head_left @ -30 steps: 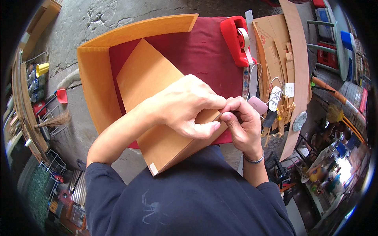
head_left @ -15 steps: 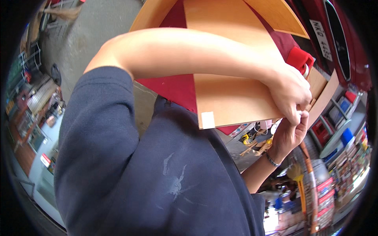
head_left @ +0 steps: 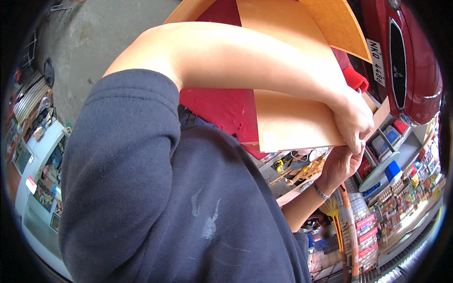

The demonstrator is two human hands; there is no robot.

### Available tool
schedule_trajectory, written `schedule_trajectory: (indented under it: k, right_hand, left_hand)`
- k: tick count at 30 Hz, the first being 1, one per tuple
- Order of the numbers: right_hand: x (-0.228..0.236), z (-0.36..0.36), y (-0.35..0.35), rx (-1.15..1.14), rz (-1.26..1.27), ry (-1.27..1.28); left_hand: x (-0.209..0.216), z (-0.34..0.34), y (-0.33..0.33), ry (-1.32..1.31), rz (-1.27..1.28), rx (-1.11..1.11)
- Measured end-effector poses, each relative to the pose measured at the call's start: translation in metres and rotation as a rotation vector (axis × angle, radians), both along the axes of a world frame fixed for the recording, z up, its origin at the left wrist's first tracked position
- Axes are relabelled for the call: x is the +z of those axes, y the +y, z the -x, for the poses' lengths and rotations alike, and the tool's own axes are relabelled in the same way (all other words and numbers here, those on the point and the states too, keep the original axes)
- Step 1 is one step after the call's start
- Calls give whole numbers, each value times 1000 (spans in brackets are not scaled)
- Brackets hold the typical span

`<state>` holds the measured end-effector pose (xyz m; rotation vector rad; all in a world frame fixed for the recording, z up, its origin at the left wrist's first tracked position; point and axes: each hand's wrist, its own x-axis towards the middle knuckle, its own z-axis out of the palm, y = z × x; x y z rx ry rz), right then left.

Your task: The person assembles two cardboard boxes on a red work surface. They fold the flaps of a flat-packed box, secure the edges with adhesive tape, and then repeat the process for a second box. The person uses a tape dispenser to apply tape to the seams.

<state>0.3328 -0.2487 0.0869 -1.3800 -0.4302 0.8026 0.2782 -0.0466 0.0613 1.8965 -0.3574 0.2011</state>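
A light wooden board (head_left: 297, 120) lies flat on a dark red cloth (head_left: 222, 111), with a whitish patch at its near left corner. My left arm reaches across the board, and my left hand (head_left: 353, 118) is closed at its right corner, thumb and fingers pinched together. Just below that corner, my right hand (head_left: 340, 165), with a bracelet (head_left: 321, 191) on the wrist, is also closed. Its fingertips meet those of the left. Whatever sits between the fingertips is too small and hidden to make out.
Curved wooden panels (head_left: 337, 28) stand at the board's far side. A bright red object (head_left: 354, 80) rests beyond my left hand. A red car (head_left: 415, 66) is at the right. Beneath the board are a yellow-black tool (head_left: 280, 165) and wood scraps (head_left: 309, 172). A yellow broom (head_left: 330, 207) stands lower right.
My view has shifted, and the board's near left corner sits further right in it. Both hands remain pinched together at the board's right corner, slightly lower in the picture.
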Motion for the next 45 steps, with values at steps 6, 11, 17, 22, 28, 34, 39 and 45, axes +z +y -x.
schedule_trajectory:
  k: [6, 11, 17, 22, 28, 34, 39, 45]
  right_hand:
    - [-5, -5, -11, 26, -10, -4]
    - [2, 8, 7, -85, 177, -109]
    - [8, 6, 5, -76, 167, 52]
    - [13, 4, 10, -14, 185, -27]
    - [14, 1, 10, -4, 184, 25]
    - [12, -1, 9, 6, 184, -1]
    - [12, -2, 9, 22, 182, 2]
    - [11, -2, 8, 5, 193, -9]
  left_hand:
    - [-8, -9, -11, -46, 1, 80]
    - [-7, -4, -1, 17, 59, -30]
    - [10, -8, 13, 43, 32, -145]
    - [8, -9, 10, 89, 93, -161]
    - [12, -12, 11, 90, 56, -156]
    - [10, -14, 8, 76, 69, -146]
    - [11, -14, 9, 94, 47, -157]
    - [10, -13, 8, 98, 65, -149]
